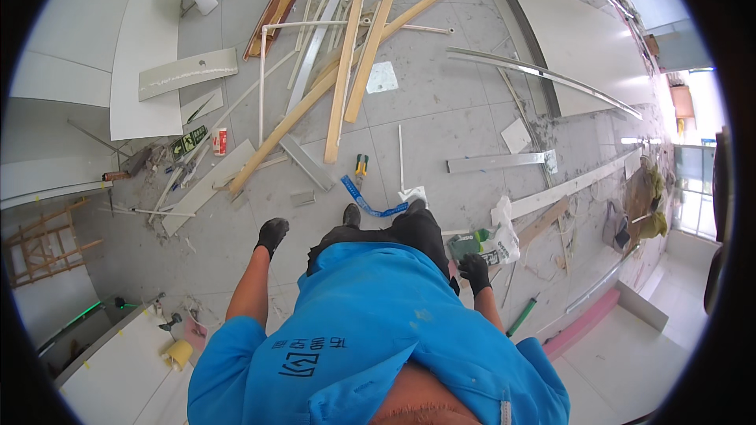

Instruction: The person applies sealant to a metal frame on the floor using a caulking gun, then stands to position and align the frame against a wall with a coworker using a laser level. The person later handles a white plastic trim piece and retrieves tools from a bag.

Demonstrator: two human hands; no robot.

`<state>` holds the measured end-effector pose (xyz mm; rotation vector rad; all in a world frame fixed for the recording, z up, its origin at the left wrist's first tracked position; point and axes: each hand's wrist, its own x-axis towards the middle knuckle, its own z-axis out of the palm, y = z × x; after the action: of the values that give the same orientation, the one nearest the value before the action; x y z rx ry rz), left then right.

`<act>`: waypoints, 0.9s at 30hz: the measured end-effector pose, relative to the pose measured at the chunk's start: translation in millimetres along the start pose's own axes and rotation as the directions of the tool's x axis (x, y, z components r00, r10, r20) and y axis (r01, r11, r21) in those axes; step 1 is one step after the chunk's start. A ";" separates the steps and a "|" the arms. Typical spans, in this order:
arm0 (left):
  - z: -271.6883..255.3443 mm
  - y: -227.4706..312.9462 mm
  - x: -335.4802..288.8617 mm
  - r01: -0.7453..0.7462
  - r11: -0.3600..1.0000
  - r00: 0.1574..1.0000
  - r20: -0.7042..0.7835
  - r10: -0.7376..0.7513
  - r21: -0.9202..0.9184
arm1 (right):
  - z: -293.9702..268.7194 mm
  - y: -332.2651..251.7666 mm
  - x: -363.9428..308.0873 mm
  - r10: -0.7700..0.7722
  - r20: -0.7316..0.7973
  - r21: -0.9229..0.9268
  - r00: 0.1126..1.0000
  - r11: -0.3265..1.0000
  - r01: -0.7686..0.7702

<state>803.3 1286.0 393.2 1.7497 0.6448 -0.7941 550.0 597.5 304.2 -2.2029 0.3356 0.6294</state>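
Note:
My left hand (272,236), in a black glove, hangs at my side over the tiled floor. Its fingers are loosely bent and nothing shows in them. My right hand (475,271), gloved in black too, hangs beside my right thigh with loosely curled fingers, also without a visible object. Just past it in the picture lies a white and green plastic bag (502,245). In front of my shoes, a curved blue strip with holes (370,206) rests on the floor. A hand tool with yellow and green handles (361,164) lies just beyond the strip.
Long wooden battens (350,63) and white pipes (263,83) lie crossed ahead. Metal channels (496,162) and a large white panel (579,43) are at the right. Left are a green sign (188,142), a red and white container (220,142) and scattered debris.

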 end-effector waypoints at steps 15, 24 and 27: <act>100.3 -37.4 -18.0 -0.051 0.971 0.962 -0.248 0.111 0.235 | -243.8 -97.2 245.2 0.471 0.271 0.533 0.839 0.653 -0.539; 248.5 17.6 -43.3 0.031 0.977 0.896 -0.438 0.066 0.212 | -397.8 -156.4 451.1 0.418 0.231 0.314 0.879 0.823 -0.474; 293.7 21.0 -56.4 0.123 0.992 0.865 -0.490 -0.110 -0.005 | -392.4 -198.4 502.8 0.344 0.285 0.194 0.895 0.894 -0.405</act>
<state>724.1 996.9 385.0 1.9670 1.0924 -0.4305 1186.8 408.7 375.4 -1.8049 0.6854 1.0029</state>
